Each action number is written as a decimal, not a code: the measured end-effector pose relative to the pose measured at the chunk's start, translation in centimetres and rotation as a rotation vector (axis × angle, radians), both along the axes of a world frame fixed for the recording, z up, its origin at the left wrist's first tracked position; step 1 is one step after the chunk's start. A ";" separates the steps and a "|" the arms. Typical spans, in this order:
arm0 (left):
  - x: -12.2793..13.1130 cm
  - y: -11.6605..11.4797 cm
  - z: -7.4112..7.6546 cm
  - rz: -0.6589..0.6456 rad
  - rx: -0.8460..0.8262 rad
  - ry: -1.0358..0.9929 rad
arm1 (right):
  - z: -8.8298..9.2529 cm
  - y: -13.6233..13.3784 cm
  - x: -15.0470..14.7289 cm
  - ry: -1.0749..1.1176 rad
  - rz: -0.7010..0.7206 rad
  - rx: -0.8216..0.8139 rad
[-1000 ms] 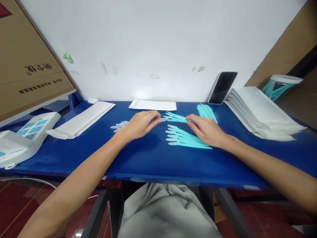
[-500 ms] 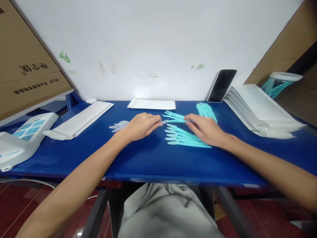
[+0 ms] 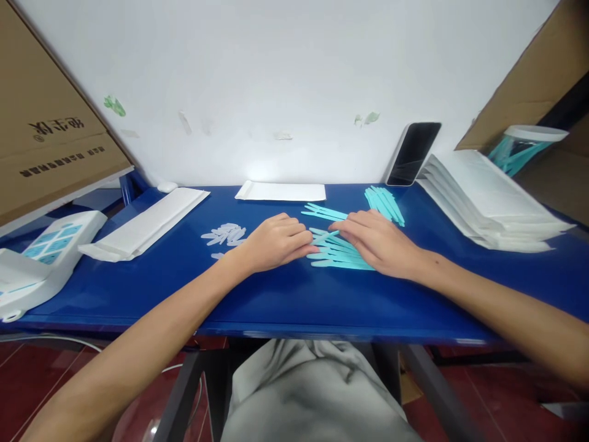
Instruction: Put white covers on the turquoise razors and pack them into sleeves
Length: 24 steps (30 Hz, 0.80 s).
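Note:
My left hand [image 3: 281, 243] is closed in a pinch on a small clear piece, mostly hidden by the fingertips, at the left ends of the teal sticks. To its right, my right hand [image 3: 375, 239] pinches a thin teal stick [image 3: 329, 236] that slants over a fanned row of teal sticks [image 3: 338, 259]. A few more teal sticks [image 3: 324, 212] lie just behind, partly covered by my right hand. Another bundle of teal sticks [image 3: 385, 204] rests farther back. Left of my left hand is a loose pile of small clear pieces [image 3: 225, 234].
White envelopes lie at the left [image 3: 147, 224] and back [image 3: 283, 191] of the blue table [image 3: 276, 307]. At the right are an envelope stack [image 3: 492, 196], a leaning phone [image 3: 413, 153] and a jar [image 3: 524, 147]. A white device [image 3: 55, 252] sits far left.
Both hands have moved slightly toward me, from the rear group of sticks to above the front row. More of the clear pieces now shows beside my left wrist.

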State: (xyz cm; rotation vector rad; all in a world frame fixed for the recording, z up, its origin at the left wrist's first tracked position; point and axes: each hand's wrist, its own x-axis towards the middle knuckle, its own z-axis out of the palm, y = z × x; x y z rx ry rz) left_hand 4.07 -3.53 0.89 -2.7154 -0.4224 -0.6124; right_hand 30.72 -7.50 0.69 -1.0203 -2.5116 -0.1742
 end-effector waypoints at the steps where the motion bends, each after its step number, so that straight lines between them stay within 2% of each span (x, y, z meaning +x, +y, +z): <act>1: 0.2 -0.2 0.1 -0.008 0.002 -0.012 | 0.1 -0.3 -0.2 -0.008 -0.002 0.028; 5: 1.0 -0.9 -0.2 -0.073 0.014 -0.024 | 0.2 -1.0 -0.8 -0.062 0.011 0.115; 9: 1.8 -1.4 -1.1 -0.165 0.037 -0.010 | 0.0 -1.0 -1.1 -0.076 0.008 0.098; 14: 1.6 -0.9 -0.9 -0.118 0.030 0.025 | 0.1 -0.6 -0.6 -0.099 -0.053 0.086; 17: -0.2 0.8 0.1 -0.017 0.037 -0.038 | 0.1 -0.3 -0.3 -0.089 -0.096 0.050; 18: -1.2 1.6 0.5 0.054 0.041 -0.104 | 0.1 -0.2 -0.1 -0.081 -0.104 0.031; 21: -5.3 4.2 1.4 0.363 0.051 -0.318 | 0.1 0.0 0.3 -0.043 -0.112 -0.041; 23: -8.4 5.6 1.8 0.545 -0.031 -0.333 | 0.1 0.1 0.5 -0.010 -0.119 -0.085; 24: -9.7 6.2 1.8 0.614 -0.125 -0.296 | 0.2 0.1 0.6 0.004 -0.126 -0.100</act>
